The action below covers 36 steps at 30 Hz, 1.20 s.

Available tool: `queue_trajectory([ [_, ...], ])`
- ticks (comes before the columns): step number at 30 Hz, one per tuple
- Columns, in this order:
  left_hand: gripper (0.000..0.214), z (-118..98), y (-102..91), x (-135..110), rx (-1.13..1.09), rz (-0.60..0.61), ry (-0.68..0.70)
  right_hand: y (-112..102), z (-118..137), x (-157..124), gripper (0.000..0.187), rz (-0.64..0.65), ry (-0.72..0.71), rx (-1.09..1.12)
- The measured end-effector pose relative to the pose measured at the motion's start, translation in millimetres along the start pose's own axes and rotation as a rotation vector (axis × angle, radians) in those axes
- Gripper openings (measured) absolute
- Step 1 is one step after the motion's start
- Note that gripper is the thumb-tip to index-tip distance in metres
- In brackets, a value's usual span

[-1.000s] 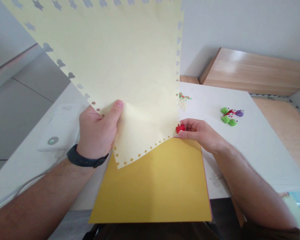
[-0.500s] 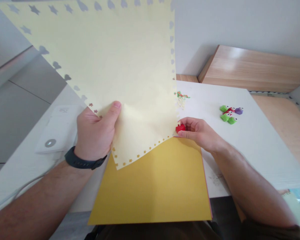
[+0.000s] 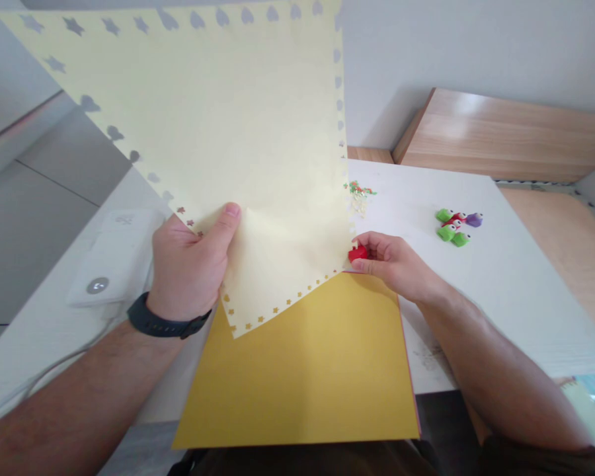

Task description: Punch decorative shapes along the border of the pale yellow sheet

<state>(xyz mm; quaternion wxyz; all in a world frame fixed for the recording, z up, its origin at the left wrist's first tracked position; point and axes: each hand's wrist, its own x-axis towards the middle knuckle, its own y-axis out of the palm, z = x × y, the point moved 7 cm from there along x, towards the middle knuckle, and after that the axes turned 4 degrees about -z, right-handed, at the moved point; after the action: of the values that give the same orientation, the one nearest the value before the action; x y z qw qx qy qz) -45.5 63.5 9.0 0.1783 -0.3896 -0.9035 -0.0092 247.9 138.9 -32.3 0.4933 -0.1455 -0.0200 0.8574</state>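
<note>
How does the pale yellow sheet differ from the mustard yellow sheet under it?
The pale yellow sheet is lifted up in the left hand, while the mustard yellow sheet lies flat on the white table. The pale yellow sheet has small punched shapes, stars among them, along its edges; the mustard yellow sheet's visible edges are plain. The pale yellow sheet is also lighter in colour. Both are thin yellow sheets, and they overlap.

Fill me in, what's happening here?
A person's left hand holds up a pale yellow paper sheet with star- and heart-shaped holes punched along its edges. The right hand pinches a small red object at the sheet's edge. Below lies a mustard-yellow card on a white table, with small green and purple pieces further right.
</note>
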Motion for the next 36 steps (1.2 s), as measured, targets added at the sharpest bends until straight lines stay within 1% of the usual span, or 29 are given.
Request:
queue_trajectory([
  [7, 0.037, 1.9, -0.8, -1.0, 0.013, 0.005, -0.02, -1.3, -6.4, 4.5, 0.029, -0.021, -0.016, -0.095],
  [13, 0.037, 3.7, 1.6, -1.3, -0.028, 0.024, -0.022, -4.9, -8.7, 6.6, 0.028, -0.052, -0.042, -0.138],
  [20, 0.039, 4.1, 0.8, -0.4, -0.015, 0.004, -0.028, -4.2, -1.5, 1.1, 0.031, 0.007, -0.079, -0.133],
  [23, 0.039, 2.8, 0.0, -0.5, -0.005, -0.013, -0.019, -5.0, 2.7, -1.2, 0.033, 0.002, -0.078, -0.101],
  [27, 0.041, 2.5, 0.3, -0.5, -0.014, -0.019, -0.003, -7.7, 3.2, -1.5, 0.036, -0.005, -0.058, 0.01],
  [32, 0.038, 5.5, 0.0, 0.3, -0.016, -0.021, 0.001, -14.5, 0.5, 0.3, 0.033, -0.03, -0.06, 0.152],
  [36, 0.037, 7.0, -0.8, 0.8, -0.013, -0.03, 0.004, -14.6, -1.8, 1.2, 0.031, -0.052, -0.005, 0.237],
])
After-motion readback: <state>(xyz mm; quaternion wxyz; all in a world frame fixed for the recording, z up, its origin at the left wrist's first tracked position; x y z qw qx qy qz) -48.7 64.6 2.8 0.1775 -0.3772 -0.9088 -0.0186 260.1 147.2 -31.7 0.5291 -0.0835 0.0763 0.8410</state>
